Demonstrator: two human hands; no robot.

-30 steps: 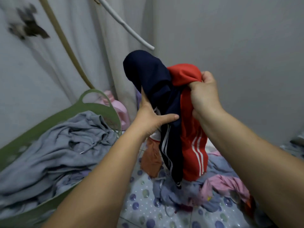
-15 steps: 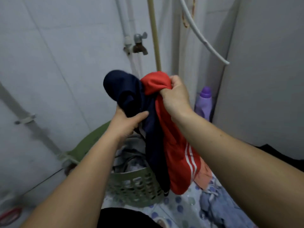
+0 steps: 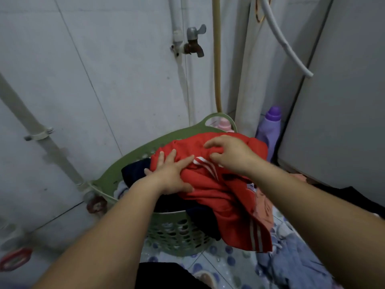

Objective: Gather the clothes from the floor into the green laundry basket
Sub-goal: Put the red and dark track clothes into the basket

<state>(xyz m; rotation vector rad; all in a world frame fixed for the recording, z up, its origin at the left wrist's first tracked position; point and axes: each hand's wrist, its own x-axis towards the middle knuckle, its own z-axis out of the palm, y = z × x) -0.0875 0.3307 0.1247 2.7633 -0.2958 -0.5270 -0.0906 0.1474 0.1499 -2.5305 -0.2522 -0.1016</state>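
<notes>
Now both hands sit on top of the red garment (image 3: 210,190), which is heaped over the green laundry basket (image 3: 133,163) with its striped lower part spilling over the basket's near right rim and hanging down the outer wall. The left hand (image 3: 170,174) lies flat, its grip apart with fingers spread and palm pressed on the red cloth. The right hand (image 3: 231,155) is curled over the cloth near the white stripes, fingers bent; whether its grip actually pinches the fabric, I cannot tell. A navy garment (image 3: 135,172) shows inside the basket at the left hand's outer side and again under the red one at the near rim. On the floor (image 3: 218,265) to the right of the basket lie more clothes, among them a blue-grey piece (image 3: 291,265) and an orange one (image 3: 264,207). A purple bottle (image 3: 268,130) stands against the wall just behind the basket.
</notes>
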